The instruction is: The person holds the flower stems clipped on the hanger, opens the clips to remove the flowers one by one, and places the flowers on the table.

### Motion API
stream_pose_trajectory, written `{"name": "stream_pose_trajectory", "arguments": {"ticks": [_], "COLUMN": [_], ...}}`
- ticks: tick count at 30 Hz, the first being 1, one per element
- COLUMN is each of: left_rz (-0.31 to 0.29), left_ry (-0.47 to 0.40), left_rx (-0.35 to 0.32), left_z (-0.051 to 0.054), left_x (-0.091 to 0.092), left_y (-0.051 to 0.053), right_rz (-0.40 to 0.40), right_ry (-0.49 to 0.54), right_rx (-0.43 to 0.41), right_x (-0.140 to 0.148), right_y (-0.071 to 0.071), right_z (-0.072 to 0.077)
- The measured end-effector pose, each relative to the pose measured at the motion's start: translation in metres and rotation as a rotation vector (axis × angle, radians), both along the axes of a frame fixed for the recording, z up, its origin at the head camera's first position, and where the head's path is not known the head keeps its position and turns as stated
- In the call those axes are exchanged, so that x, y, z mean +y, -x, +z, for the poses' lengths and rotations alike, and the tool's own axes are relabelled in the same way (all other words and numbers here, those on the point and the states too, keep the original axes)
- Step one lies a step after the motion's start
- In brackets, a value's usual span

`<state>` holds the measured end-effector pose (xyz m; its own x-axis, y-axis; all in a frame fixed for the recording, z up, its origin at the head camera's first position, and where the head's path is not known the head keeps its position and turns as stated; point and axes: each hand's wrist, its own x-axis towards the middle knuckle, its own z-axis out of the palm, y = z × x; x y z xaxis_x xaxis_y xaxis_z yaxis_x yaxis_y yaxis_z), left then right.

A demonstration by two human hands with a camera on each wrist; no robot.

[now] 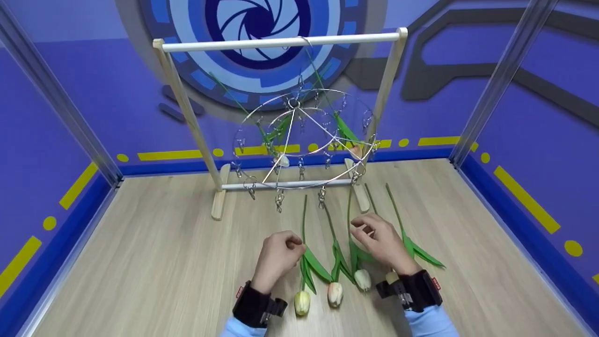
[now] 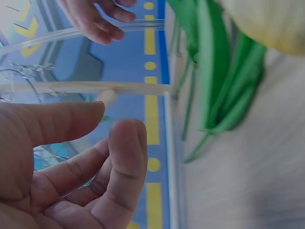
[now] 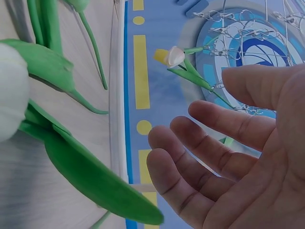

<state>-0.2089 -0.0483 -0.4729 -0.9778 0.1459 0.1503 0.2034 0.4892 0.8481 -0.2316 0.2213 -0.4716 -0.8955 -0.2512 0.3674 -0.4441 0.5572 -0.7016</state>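
Note:
My left hand (image 1: 277, 260) hovers beside the leaves of a yellow tulip (image 1: 302, 303); in the left wrist view its thumb and bent fingers (image 2: 125, 152) stand apart, holding nothing. The right hand (image 1: 386, 243) is over the stems right of a white tulip (image 1: 362, 280), its relaxed fingers (image 3: 183, 126) empty in the right wrist view. Between the hands lies a peach-white tulip (image 1: 335, 295). Another tulip head (image 1: 392, 277) is partly hidden by the right wrist. Two tulips, one whitish (image 1: 282, 160) and one pinkish (image 1: 356, 150), hang head down at the round wire hanger (image 1: 299, 187).
Behind the hands stands a wooden rack (image 1: 192, 117) with a white top bar (image 1: 234, 45), from which the clip hanger hangs. Its feet rest on the wood-grain table (image 1: 154, 262). Blue patterned panels (image 1: 84, 84) enclose the back and sides.

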Motion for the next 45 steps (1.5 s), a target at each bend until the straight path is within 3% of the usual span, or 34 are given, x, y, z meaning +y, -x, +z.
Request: {"name": "stream_pose_trajectory", "arguments": {"ticks": [6,12,19,24,30,38,45], "left_rz": [-0.019,-0.068,-0.133,-0.140,-0.130,-0.107,-0.094], "left_ry": [0.016,-0.017,-0.069,-0.069,-0.095,-0.071,-0.042], "left_rx": [0.090,0.138,0.254,0.318,0.393,0.457,0.430], "left_z": [0.015,0.030,0.048,0.055,0.063,0.079,0.086], "left_x": [0.003,0.009,0.015,0.019,0.025,0.033,0.041], "left_y": [-0.009,-0.019,-0.030,-0.033,-0.036,-0.028,-0.014], "right_rz": [-0.013,-0.033,-0.045,-0.053,-0.064,-0.075,-0.113], "right_ry": [0.016,0.048,0.097,0.136,0.128,0.196,0.198], "right_rx": [0.001,-0.009,-0.025,-0.039,0.002,0.124,0.214], "right_x": [0.006,0.015,0.025,0.034,0.043,0.045,0.040], "right_y": [-0.002,-0.004,0.001,0.006,0.015,0.041,0.065], "right_z": [0.007,0.017,0.038,0.055,0.072,0.098,0.120]}}
